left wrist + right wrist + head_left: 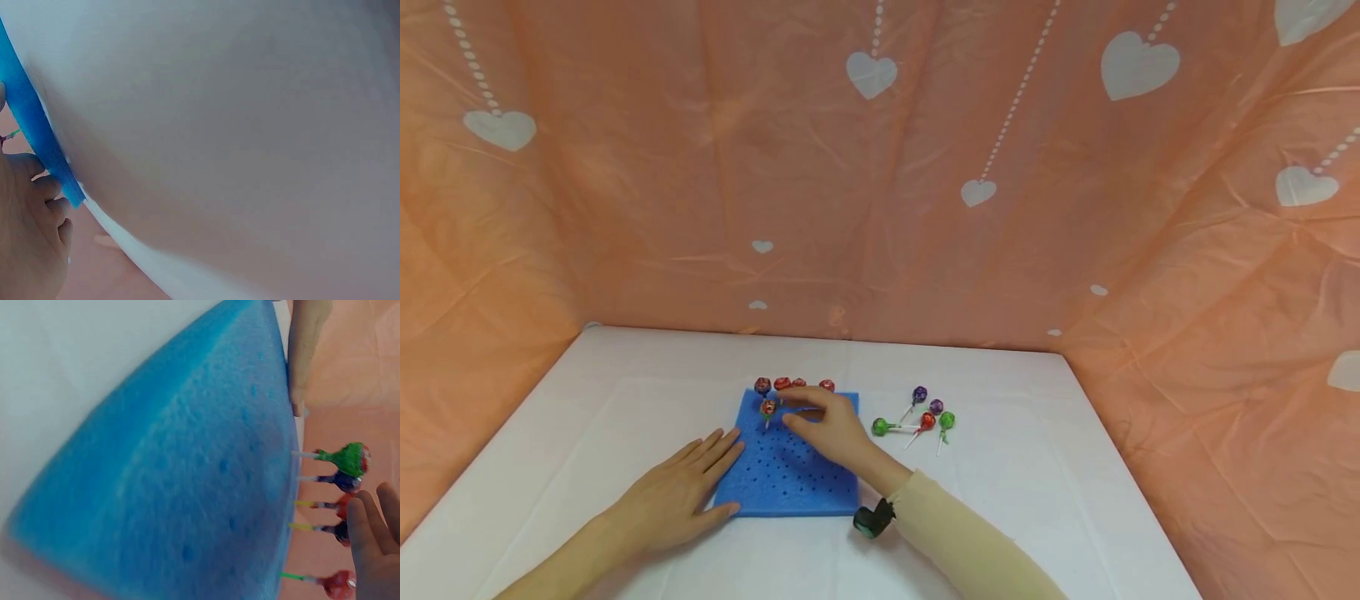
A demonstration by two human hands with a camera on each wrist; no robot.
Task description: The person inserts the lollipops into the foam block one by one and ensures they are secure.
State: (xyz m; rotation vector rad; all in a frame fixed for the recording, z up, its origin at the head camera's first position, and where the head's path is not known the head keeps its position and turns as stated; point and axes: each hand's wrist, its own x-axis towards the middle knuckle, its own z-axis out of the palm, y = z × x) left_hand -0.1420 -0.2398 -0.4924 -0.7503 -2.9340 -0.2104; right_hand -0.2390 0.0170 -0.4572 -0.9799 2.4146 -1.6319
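A blue foam block [797, 500] dotted with small holes lies on the white table. Along its far edge stands a row of lollipops, among them a dark red one [762, 386] and a red one [339, 585]. One more lollipop [767, 408] with a green and red wrapper [351, 459] stands upright in front of the row. Close beside it is my right hand [829, 427], thumb and fingers apart with nothing between them. My left hand [688, 492] lies with spread fingers against the foam's left edge, fingertips and thumb touching it.
Right of the foam, several loose lollipops lie on the table: a purple one [920, 394], a red one [928, 421] and a green one [880, 427] among them. An orange curtain [820, 208] with white hearts encloses the table's back and sides.
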